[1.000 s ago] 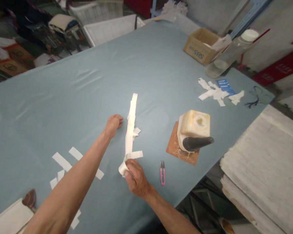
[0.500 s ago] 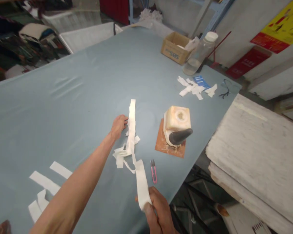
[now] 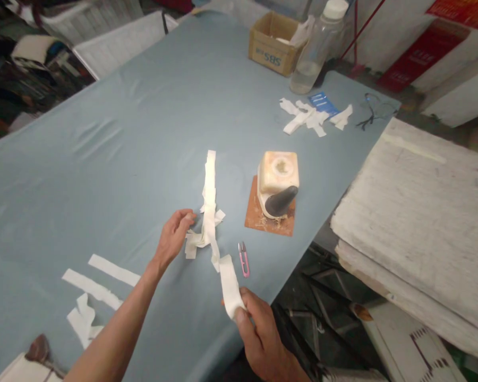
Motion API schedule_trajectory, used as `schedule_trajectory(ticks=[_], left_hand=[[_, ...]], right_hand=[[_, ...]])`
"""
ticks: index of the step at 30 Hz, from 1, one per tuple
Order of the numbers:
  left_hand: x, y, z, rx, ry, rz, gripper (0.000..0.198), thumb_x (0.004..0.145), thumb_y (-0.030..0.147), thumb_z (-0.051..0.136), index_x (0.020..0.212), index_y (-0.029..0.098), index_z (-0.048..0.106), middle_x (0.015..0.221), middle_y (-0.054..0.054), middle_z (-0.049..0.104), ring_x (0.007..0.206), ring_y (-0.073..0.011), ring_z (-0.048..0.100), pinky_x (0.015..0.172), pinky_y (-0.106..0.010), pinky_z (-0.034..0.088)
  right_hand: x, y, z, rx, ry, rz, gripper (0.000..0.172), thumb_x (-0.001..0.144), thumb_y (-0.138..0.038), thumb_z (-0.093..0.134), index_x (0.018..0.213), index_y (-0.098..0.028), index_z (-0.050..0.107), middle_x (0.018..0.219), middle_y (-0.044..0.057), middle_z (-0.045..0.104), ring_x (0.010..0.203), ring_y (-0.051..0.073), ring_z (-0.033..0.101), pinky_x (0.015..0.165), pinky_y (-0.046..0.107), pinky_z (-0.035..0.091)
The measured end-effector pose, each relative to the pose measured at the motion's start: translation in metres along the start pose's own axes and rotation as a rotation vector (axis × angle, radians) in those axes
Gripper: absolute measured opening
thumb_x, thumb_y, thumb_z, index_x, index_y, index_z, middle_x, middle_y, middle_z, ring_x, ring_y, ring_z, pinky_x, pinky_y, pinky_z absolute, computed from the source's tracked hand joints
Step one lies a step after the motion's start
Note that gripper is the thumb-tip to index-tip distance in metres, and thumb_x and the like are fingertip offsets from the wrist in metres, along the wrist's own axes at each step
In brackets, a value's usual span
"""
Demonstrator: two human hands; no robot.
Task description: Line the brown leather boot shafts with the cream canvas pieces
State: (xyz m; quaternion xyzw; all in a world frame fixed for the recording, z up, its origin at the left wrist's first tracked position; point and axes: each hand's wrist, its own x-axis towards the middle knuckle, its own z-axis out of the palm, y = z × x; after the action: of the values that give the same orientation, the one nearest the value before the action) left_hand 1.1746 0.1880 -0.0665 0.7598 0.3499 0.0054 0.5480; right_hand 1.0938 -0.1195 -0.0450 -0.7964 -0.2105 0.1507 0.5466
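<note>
My right hand (image 3: 258, 331) is closed around the lower end of a white fabric strip (image 3: 228, 281), with the thumb pressed on top. That strip's far end meets a narrow tail from a long pile of similar white strips (image 3: 210, 196) lying on the table. My left hand (image 3: 174, 236) is just left of the pile, fingers loosely bent and apart, with nothing visible in them. Pink thread snips (image 3: 244, 261) lie to the right of the held strip. More loose white strips (image 3: 115, 271) are left of my left forearm, which partly covers them.
A cream block-shaped container with a black horn-like part (image 3: 279, 172) stands on a brown board (image 3: 255, 217). Farther back are strip scraps (image 3: 302, 119), a clear bottle (image 3: 308, 58) and a cardboard box (image 3: 271, 50). A thick white stack (image 3: 418, 212) borders the table's right edge.
My left hand has drawn back from the pile's side, down and to the left. The right hand still holds its strip. The whole view has shifted, with table objects appearing higher.
</note>
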Motion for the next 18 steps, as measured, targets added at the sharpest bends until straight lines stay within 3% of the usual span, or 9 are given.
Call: schedule_trajectory(ticks=[3, 6, 8, 11, 18], left_hand=[[-0.048, -0.017, -0.003, 0.088, -0.105, -0.054, 0.056, 0.088, 0.071, 0.072, 0.113, 0.021, 0.074, 0.111, -0.009, 0.080, 0.101, -0.0280, 0.073, 0.097, -0.044, 0.058], [-0.069, -0.025, 0.003, 0.173, -0.122, -0.157, 0.060, 0.102, 0.073, 0.052, 0.116, 0.018, 0.072, 0.104, -0.009, 0.079, 0.084, -0.0236, 0.074, 0.088, -0.044, 0.060], [-0.070, -0.024, 0.009, 0.261, -0.085, -0.219, 0.056, 0.108, 0.066, 0.047, 0.114, 0.017, 0.072, 0.103, -0.008, 0.078, 0.086, -0.0225, 0.074, 0.091, -0.045, 0.060], [-0.065, -0.015, 0.021, 0.401, -0.057, -0.279, 0.045, 0.105, 0.060, 0.061, 0.112, 0.017, 0.073, 0.109, -0.008, 0.076, 0.103, -0.0253, 0.073, 0.099, -0.048, 0.058], [-0.062, -0.015, 0.047, 0.523, -0.069, -0.320, 0.029, 0.104, 0.041, 0.071, 0.118, 0.016, 0.072, 0.119, -0.009, 0.074, 0.106, -0.0251, 0.073, 0.094, -0.045, 0.063]], right_hand=[[0.004, -0.001, -0.005, 0.034, -0.015, 0.120, 0.031, 0.111, -0.031, 0.050, 0.138, -0.022, 0.065, 0.123, 0.010, 0.080, 0.107, 0.023, 0.076, 0.093, 0.032, 0.061], [0.015, -0.006, -0.014, 0.067, -0.070, 0.170, 0.033, 0.113, -0.033, 0.042, 0.121, -0.020, 0.071, 0.102, 0.007, 0.079, 0.088, 0.020, 0.074, 0.083, 0.030, 0.058], [0.023, -0.011, -0.018, 0.046, -0.113, 0.130, 0.034, 0.112, -0.032, 0.038, 0.107, -0.019, 0.070, 0.089, 0.004, 0.074, 0.078, 0.018, 0.069, 0.075, 0.028, 0.054], [0.030, -0.013, -0.019, -0.020, -0.172, 0.037, 0.031, 0.110, -0.031, 0.039, 0.091, -0.021, 0.062, 0.078, 0.001, 0.065, 0.071, 0.017, 0.062, 0.071, 0.028, 0.048], [0.016, 0.006, -0.015, -0.076, -0.212, 0.028, 0.029, 0.108, -0.033, 0.041, 0.084, -0.023, 0.055, 0.072, -0.002, 0.056, 0.066, 0.016, 0.054, 0.067, 0.029, 0.042]])
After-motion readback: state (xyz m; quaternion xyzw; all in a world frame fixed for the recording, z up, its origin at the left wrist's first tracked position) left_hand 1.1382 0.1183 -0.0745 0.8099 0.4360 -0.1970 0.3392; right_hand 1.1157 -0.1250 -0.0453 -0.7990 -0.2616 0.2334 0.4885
